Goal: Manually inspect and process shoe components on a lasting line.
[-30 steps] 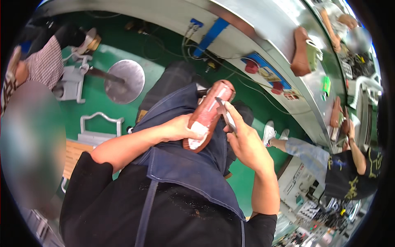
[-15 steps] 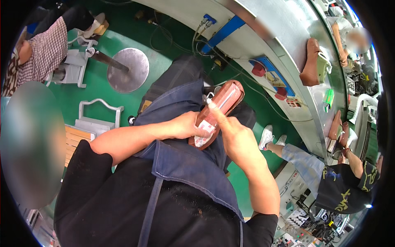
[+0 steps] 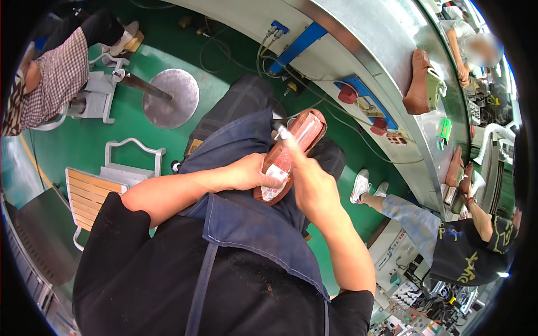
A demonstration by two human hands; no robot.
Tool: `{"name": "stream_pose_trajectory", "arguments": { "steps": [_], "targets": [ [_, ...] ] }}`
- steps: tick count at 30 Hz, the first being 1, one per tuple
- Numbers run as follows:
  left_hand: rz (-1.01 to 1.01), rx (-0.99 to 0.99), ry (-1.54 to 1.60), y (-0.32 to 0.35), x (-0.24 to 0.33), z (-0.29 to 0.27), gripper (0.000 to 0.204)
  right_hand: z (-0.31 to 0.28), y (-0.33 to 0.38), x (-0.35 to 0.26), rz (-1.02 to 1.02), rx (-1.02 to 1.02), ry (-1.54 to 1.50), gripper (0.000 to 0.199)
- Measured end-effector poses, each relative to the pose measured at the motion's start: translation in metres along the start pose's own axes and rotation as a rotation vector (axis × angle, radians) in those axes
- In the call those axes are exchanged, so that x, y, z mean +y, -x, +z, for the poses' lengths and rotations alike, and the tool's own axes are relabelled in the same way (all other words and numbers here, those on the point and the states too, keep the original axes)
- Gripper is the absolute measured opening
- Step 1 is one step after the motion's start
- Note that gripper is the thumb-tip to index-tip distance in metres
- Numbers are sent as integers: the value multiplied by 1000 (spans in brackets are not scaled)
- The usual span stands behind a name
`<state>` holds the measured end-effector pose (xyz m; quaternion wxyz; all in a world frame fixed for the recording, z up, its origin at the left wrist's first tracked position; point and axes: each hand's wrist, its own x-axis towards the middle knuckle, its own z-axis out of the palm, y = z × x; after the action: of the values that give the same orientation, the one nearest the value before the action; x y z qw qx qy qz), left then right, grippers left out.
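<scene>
A brown leather shoe (image 3: 280,159) lies sole up across my lap, its toe end pointing away to the right. A white patch with red print covers part of the sole near me. My left hand (image 3: 250,172) is closed round the shoe's left side, with the thumb on that patch. My right hand (image 3: 314,183), slightly blurred, is closed on what looks like a hammer (image 3: 282,133). The bright metal head shows over the sole's left edge; the handle is mostly hidden by the fingers.
A metal bench (image 3: 386,39) runs along the right, carrying another brown shoe (image 3: 417,84) and a green box (image 3: 444,132). Cables (image 3: 358,126) hang below it. A slatted stool (image 3: 92,196) and a round metal base (image 3: 171,98) stand left. Co-workers are at both sides.
My right hand and the hammer have shifted slightly left and down over the sole. The left hand keeps its hold on the shoe. A blurred patch at the left is gone, showing the stool.
</scene>
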<state>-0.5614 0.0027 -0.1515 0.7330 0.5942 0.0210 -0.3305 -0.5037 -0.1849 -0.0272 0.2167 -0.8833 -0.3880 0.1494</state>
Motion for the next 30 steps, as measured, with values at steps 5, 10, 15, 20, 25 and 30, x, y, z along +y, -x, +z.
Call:
{"name": "stream_pose_trajectory", "arguments": {
  "steps": [5, 10, 15, 20, 25, 30],
  "targets": [
    [-30, 42, 9, 2, -3, 0, 52, -14, -8, 2, -1, -108, 118, 86],
    [-22, 32, 33, -1, -1, 0, 53, -15, -23, 15, 53, 35, 111, 86],
    [-59, -11, 52, 0, -1, -3, 57, -24, -33, 14, 77, 63, 143, 84],
    [-113, -61, 136, -7, 0, -4, 61, -17, -32, 23, 172, 52, 199, 86],
    [-109, -8, 252, -19, 1, -5, 73, -13, -8, 18, 373, 360, -224, 70],
    [-232, 31, 405, -29, 15, 4, 87, -6, 35, 54, 724, 361, -526, 31]
  ]
}}
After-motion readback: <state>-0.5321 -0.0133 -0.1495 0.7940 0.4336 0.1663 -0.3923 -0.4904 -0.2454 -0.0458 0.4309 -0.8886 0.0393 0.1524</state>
